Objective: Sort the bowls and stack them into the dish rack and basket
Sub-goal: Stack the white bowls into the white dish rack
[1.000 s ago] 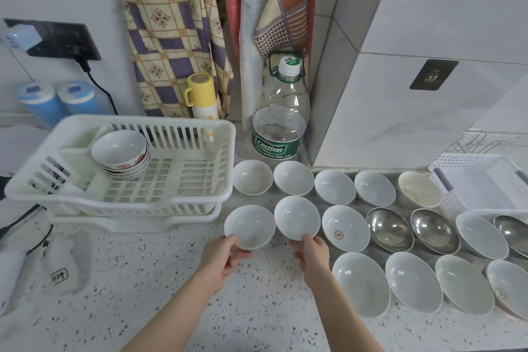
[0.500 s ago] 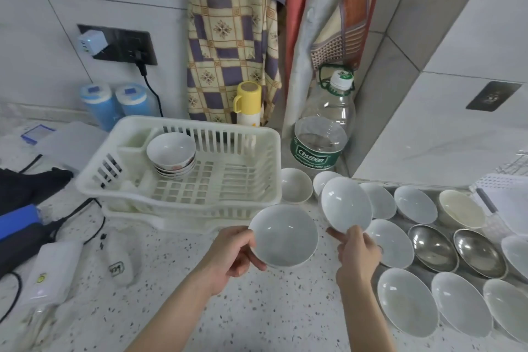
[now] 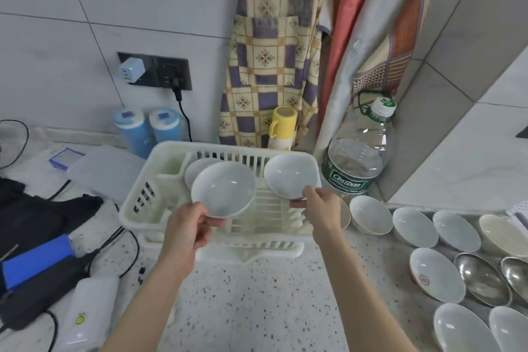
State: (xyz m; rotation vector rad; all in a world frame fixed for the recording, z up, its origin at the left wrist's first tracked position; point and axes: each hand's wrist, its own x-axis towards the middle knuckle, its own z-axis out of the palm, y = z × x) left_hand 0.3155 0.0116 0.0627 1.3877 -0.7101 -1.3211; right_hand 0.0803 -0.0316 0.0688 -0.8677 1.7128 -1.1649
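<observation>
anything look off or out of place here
Nothing looks spilled, cracked or toppled. The left hand and right hand each hold a white bowl tilted over the dish rack.

A speckled bench (image 3: 257,308) carries a white rack (image 3: 137,203) at its middle, a water bottle (image 3: 357,163) just right of it, rows of white bowls (image 3: 414,226) and steel bowls (image 3: 480,277) further right, dark devices (image 3: 43,288) left.
</observation>
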